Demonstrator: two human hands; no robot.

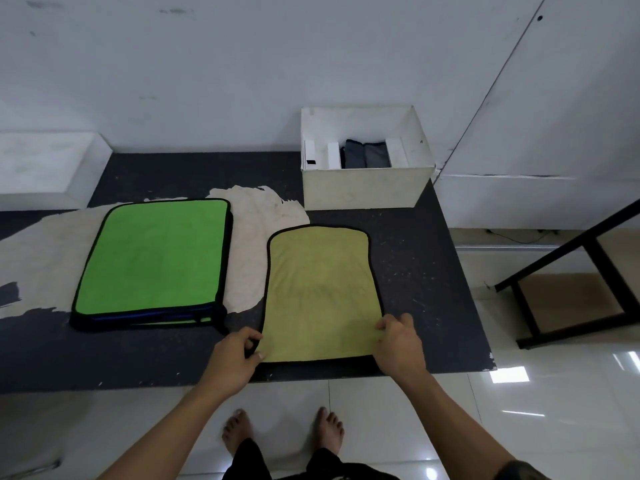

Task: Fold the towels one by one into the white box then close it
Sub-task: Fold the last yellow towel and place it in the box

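Student: Where is the olive-yellow, black-hemmed terry towel [320, 292]?
Tutor: Flat, just before the open white cardboard box [363, 188]; left hand [235, 355] and right hand [398, 341] each pinch a corner farthest from it. Likely light, limp: hold corners.

Evenly lit, rather dim and flat, with white glare patches on the glossy floor [509, 375] at lower right and only soft, faint shadows inside the box [360, 192] and under the table [433, 271] edge at lower left. Strongly bowed by the wide lens toward the edges, bending table rim and wall [207, 81] lines. Slightly soft and smeared throughout, clearest near the centre.
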